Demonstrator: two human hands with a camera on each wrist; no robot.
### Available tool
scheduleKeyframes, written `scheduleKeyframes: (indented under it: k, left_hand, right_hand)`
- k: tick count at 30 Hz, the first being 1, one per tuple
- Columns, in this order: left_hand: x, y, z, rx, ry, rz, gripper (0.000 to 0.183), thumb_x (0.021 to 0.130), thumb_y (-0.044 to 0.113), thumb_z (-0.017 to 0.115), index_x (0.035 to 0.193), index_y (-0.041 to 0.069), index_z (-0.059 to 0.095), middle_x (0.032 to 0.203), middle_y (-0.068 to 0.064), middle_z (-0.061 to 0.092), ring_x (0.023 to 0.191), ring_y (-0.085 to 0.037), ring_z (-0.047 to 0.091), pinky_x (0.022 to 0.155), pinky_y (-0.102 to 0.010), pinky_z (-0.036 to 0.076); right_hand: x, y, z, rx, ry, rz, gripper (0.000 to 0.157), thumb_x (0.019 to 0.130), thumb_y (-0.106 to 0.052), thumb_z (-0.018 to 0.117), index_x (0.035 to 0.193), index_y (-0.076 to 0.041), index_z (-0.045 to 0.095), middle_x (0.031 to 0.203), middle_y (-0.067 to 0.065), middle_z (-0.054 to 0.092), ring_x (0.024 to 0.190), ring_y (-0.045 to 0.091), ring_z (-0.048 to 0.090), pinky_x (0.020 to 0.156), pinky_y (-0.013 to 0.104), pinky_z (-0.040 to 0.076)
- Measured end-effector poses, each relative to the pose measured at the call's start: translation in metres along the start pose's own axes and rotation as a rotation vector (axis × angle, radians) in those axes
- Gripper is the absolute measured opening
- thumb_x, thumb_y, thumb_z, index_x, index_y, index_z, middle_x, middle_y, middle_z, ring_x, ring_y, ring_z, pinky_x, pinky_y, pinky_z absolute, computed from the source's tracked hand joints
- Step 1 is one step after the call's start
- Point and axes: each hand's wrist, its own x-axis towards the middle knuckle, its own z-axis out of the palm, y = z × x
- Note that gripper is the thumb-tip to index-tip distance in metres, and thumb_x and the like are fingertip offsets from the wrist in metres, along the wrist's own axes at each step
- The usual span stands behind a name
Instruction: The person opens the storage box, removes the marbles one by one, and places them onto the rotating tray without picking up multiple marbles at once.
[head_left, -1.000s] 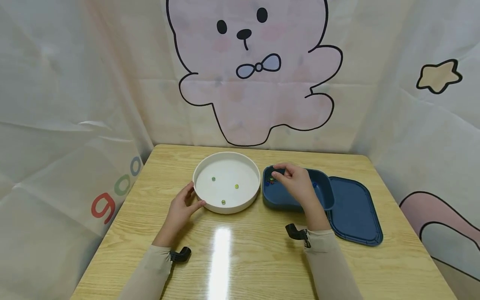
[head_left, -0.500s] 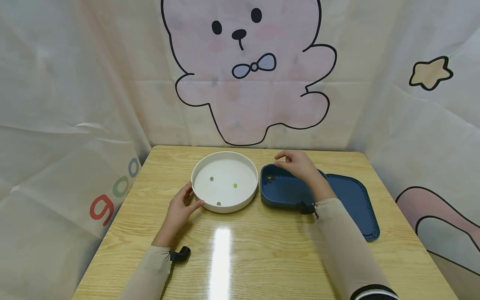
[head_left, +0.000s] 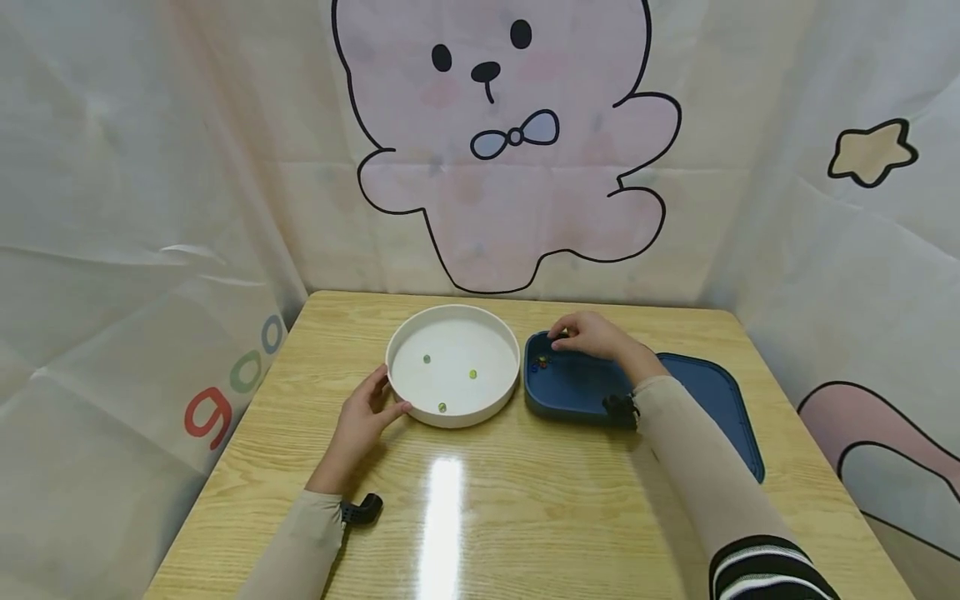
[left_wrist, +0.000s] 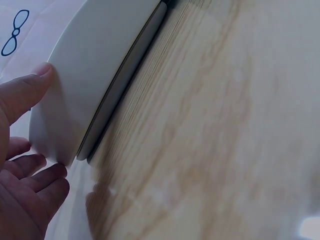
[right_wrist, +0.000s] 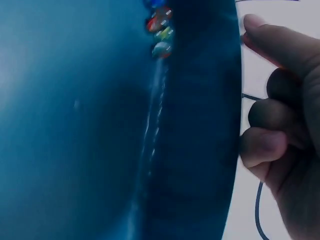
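Marbles (head_left: 543, 363) lie just right of frame centre; right hand (head_left: 591, 335) has dipped nearer, seemingly within reach; whether pinching, I cannot tell; left hand (head_left: 362, 422) spreads against dish (head_left: 465, 420).

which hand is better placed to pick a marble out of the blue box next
Probably the right hand: it is at the blue box, near the marbles, while the left hand, farther off, touches the white tray.
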Motion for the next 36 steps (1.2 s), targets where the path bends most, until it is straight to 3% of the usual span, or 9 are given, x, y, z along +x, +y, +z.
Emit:
scheduleKeyframes:
  k: [4,10,25,36]
  left_hand:
    - [0.0,0.001,0.001,0.005,0.002,-0.018,0.088,0.09,0.024,0.082,0.161,0.011,0.033,0.165,-0.01,0.035,0.151,-0.031,0.036,0.123,-0.045,0.034]
    - [-0.001,-0.001,0.001,0.004,0.001,-0.02,0.089,0.089,0.024,0.083,0.161,0.01,0.032,0.165,-0.011,0.034,0.151,-0.032,0.036,0.124,-0.045,0.034]
    - [-0.001,-0.002,0.0,0.002,0.003,-0.01,0.089,0.09,0.024,0.082,0.161,0.009,0.031,0.164,-0.012,0.036,0.15,-0.032,0.037,0.123,-0.046,0.035]
    - [-0.001,-0.002,0.0,0.001,0.006,-0.012,0.089,0.089,0.025,0.083,0.161,0.011,0.032,0.164,-0.01,0.037,0.15,-0.031,0.038,0.123,-0.046,0.035]
  right_hand:
    - [0.005,0.003,-0.001,-0.003,-0.008,-0.005,0.019,0.097,-0.028,0.074,0.114,-0.021,0.077,0.099,0.0,0.072,0.081,0.02,0.058,0.071,0.036,0.05]
    - [0.013,0.003,0.002,-0.028,-0.086,-0.001,0.019,0.095,-0.026,0.076,0.113,-0.019,0.078,0.083,-0.001,0.067,0.072,0.018,0.054,0.065,0.033,0.047]
    - [0.017,0.001,0.016,-0.138,-0.181,-0.032,0.017,0.092,-0.027,0.079,0.107,-0.022,0.079,0.073,-0.003,0.062,0.065,0.014,0.053,0.06,0.029,0.045]
    - [0.011,-0.004,0.029,-0.302,-0.204,-0.073,0.015,0.091,-0.025,0.08,0.105,-0.022,0.077,0.089,-0.006,0.068,0.076,0.012,0.057,0.07,0.033,0.051]
